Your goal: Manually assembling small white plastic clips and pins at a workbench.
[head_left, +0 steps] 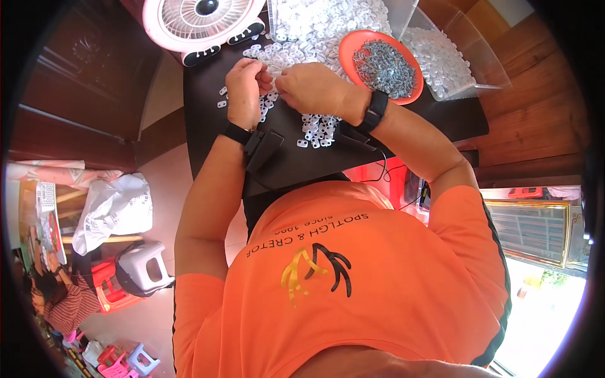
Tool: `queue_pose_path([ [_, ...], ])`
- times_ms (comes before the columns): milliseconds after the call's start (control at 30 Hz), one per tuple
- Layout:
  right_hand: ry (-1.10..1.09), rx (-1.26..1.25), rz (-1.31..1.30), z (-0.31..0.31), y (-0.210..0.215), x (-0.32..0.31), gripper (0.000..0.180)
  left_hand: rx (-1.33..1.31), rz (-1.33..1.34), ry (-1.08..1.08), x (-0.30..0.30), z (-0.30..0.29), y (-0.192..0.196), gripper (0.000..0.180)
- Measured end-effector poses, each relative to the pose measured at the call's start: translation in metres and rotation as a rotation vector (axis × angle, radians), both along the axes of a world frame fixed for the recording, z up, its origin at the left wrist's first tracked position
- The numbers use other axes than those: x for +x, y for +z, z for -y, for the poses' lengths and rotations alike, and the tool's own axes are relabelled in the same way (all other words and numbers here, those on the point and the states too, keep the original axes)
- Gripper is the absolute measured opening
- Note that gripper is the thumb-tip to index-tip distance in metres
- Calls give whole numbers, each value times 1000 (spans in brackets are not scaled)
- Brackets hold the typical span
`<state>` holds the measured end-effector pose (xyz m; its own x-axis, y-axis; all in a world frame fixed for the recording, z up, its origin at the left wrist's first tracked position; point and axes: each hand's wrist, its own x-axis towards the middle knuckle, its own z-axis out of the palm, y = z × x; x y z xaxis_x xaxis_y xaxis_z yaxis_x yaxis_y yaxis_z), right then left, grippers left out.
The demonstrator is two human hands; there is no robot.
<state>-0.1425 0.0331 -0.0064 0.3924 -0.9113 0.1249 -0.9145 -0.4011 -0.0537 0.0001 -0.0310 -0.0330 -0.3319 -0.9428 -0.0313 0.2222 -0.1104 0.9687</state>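
Note:
My left hand [246, 88] is over the dark table [211, 135], its fingers curled in toward the thumb. Close beside it, my right hand [313, 88] has its fingers bent and pressed together, fingertips facing the left hand. Whatever is pinched in either hand is hidden or too small to make out. Small white plastic pieces with holes [271, 57] are heaped just beyond both hands. More white pieces [317, 131] lie in a cluster below my right wrist, and a few are scattered by my left wrist. An orange-red plate [346, 47] of small grey metal parts [386, 68] sits right of my right hand.
A clear bin [495, 69] of white pieces stands at the right, with another full container behind the heap. A pink-and-white fan [208, 38] stands at the far left. Black straps circle both wrists. Plastic stools [148, 268] and a white bag [116, 208] are off to the left.

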Motion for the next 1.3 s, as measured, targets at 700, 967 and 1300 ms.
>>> queue_pose_path([
  [700, -54, -499, 460, -24, 18, -10, 8, -21, -187, -361, -8, -19, 7, 19],
  [967, -259, -380, 452, -22, 31, -69, 16, -102, -11, -358, -2, -23, 13, 19],
  [1300, -496, -4, 69, 7, 4, -147, 21, -176, 80, -353, -3, -22, 11, 20],
])
